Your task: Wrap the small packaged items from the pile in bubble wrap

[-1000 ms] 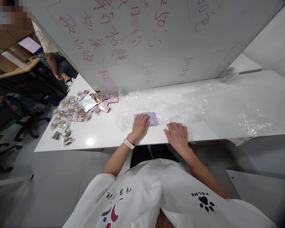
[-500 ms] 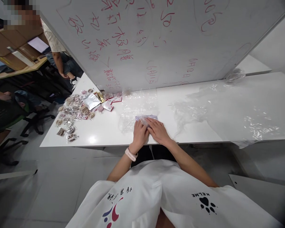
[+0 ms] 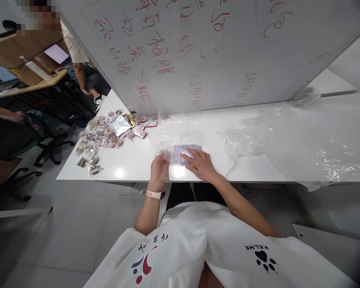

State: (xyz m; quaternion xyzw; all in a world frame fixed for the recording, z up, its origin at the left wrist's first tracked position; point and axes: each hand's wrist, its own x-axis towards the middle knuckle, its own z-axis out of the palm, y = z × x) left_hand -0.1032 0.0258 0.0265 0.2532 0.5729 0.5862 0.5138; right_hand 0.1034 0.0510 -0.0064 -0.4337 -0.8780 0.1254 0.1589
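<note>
A flat purple packet, covered in clear plastic, lies on the white table near its front edge. My right hand rests on it with the fingers spread. To its left, my left hand has its fingers closed on the edge of the clear plastic wrap. That wrap stretches back from the packet toward the whiteboard. A pale pink watch band circles my left wrist.
Several small wrapped snacks and a silver pouch lie at the table's left end. Behind stands a whiteboard with red writing. More clear plastic sheeting spreads to the right. A person is at the far left.
My hands have moved apart. My left hand has gone left with the plastic edge, while the right lies over the packet, and more of its purple surface shows.
</note>
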